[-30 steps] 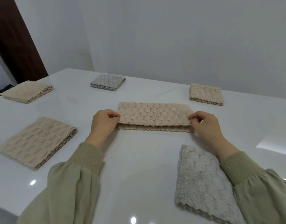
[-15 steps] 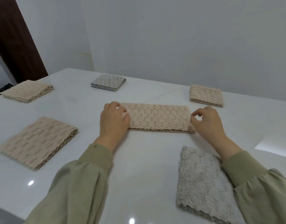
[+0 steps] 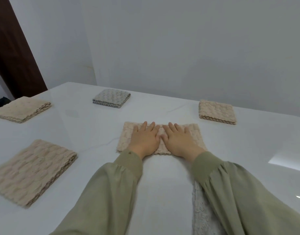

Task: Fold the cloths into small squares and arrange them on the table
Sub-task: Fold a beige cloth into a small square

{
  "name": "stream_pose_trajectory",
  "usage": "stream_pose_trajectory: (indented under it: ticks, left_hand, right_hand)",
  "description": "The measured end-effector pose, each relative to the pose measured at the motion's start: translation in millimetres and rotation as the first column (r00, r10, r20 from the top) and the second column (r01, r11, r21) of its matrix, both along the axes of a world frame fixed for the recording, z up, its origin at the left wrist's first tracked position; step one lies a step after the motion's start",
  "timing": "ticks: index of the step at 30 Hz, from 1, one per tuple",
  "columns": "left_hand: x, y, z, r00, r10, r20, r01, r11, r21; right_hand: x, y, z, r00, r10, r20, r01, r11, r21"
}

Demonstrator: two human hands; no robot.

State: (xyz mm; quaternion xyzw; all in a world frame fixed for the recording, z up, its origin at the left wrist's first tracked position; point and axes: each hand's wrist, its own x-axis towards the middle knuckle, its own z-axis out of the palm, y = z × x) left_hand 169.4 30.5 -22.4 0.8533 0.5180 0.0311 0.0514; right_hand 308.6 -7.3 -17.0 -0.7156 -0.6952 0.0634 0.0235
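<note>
A beige waffle cloth (image 3: 127, 133), folded into a long strip, lies at the middle of the white table (image 3: 247, 141). My left hand (image 3: 145, 139) and my right hand (image 3: 178, 139) press flat on it side by side, fingers straight, thumbs almost touching. Folded beige cloths sit at the near left (image 3: 33, 170), far left (image 3: 22, 109) and far right (image 3: 217, 111). A folded grey square (image 3: 111, 98) sits at the back. A grey fluffy cloth (image 3: 201, 214) lies near me, mostly hidden under my right sleeve.
A white wall stands right behind the table's far edge. A dark brown door frame (image 3: 11, 53) rises at the far left. Bare tabletop shows between the cloths and to the right of my hands.
Both hands have moved from the ends of the beige strip to its middle. They let go of its edges and now lie flat on top. The camera has leaned forward.
</note>
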Motion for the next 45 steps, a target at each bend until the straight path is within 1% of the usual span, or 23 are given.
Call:
stream_pose_trajectory:
  ticks: [2,6,11,17,20,22,24,25,26,28,30,32,33,36,37,39,41,42,43,45]
  left_hand:
    - [-2,2,0,1.000,0.012,-0.001,-0.012,1.000,-0.009]
    - [-15,2,1,0.996,0.088,-0.004,-0.088,0.996,-0.016]
    - [-39,5,-1,0.988,0.152,0.029,-0.150,0.988,-0.045]
    - [-59,5,-3,0.973,0.226,0.049,-0.223,0.973,-0.055]
    - [-58,-1,0,0.959,0.253,0.130,-0.258,0.966,0.023]
    - [-58,-5,4,0.957,0.208,0.201,-0.237,0.962,0.135]
    - [-54,-9,9,0.962,0.126,0.243,-0.189,0.949,0.254]
    - [-48,-12,11,0.965,0.082,0.248,-0.154,0.945,0.287]
    - [-42,-16,13,0.970,0.037,0.239,-0.110,0.948,0.299]
    - [-27,-24,10,0.984,-0.031,0.174,-0.016,0.965,0.262]
    - [-19,-27,4,0.997,-0.047,0.062,0.037,0.989,0.145]
    - [-17,-24,0,0.999,-0.035,-0.018,0.035,0.999,0.040]
    - [-17,-23,-1,0.999,-0.033,-0.033,0.033,0.999,0.017]
    - [-18,-22,0,0.999,-0.040,-0.034,0.041,0.999,0.024]
    - [-18,-23,0,0.999,-0.043,-0.019,0.044,0.998,0.039]
    - [-19,-26,0,0.998,-0.057,0.036,0.054,0.996,0.076]
    - [-21,-27,4,0.987,-0.074,0.144,0.065,0.996,0.067]
    - [-21,-28,9,0.969,-0.076,0.235,0.067,0.997,0.047]
    - [-21,-27,16,0.933,-0.067,0.353,0.066,0.998,0.015]
    - [-19,-30,40,0.803,-0.025,0.596,0.076,0.995,-0.060]
  right_hand:
    - [3,2,-2,1.000,0.003,-0.004,-0.003,1.000,-0.019]
    - [10,4,0,1.000,-0.004,-0.002,0.004,1.000,-0.023]
    - [32,1,-1,0.997,-0.074,0.025,0.075,0.996,-0.046]
    - [60,-8,1,0.988,-0.156,-0.020,0.153,0.982,-0.110]
    - [62,-6,2,0.988,-0.150,-0.040,0.144,0.982,-0.121]
    - [65,-4,6,0.985,-0.134,-0.106,0.127,0.989,-0.070]
    - [71,1,11,0.949,-0.174,-0.264,0.189,0.981,0.032]
    - [74,4,14,0.922,-0.219,-0.318,0.249,0.967,0.056]
    - [78,8,15,0.908,-0.262,-0.325,0.295,0.954,0.056]
    - [83,15,18,0.918,-0.310,-0.250,0.325,0.945,0.024]
    - [85,20,22,0.921,-0.329,-0.209,0.332,0.943,-0.024]
    - [86,24,25,0.901,-0.358,-0.243,0.347,0.934,-0.091]
    - [87,24,26,0.893,-0.370,-0.256,0.352,0.929,-0.114]
    - [85,22,34,0.867,-0.373,-0.330,0.352,0.928,-0.125]
    - [83,20,38,0.846,-0.363,-0.391,0.348,0.931,-0.111]
    - [76,13,49,0.758,-0.321,-0.567,0.348,0.935,-0.065]
    - [68,6,64,0.671,-0.256,-0.696,0.348,0.938,-0.010]
    - [63,2,73,0.647,-0.212,-0.732,0.336,0.941,0.024]
    - [58,-1,82,0.642,-0.164,-0.749,0.319,0.946,0.066]
    - [47,-10,102,0.656,-0.062,-0.752,0.267,0.951,0.155]
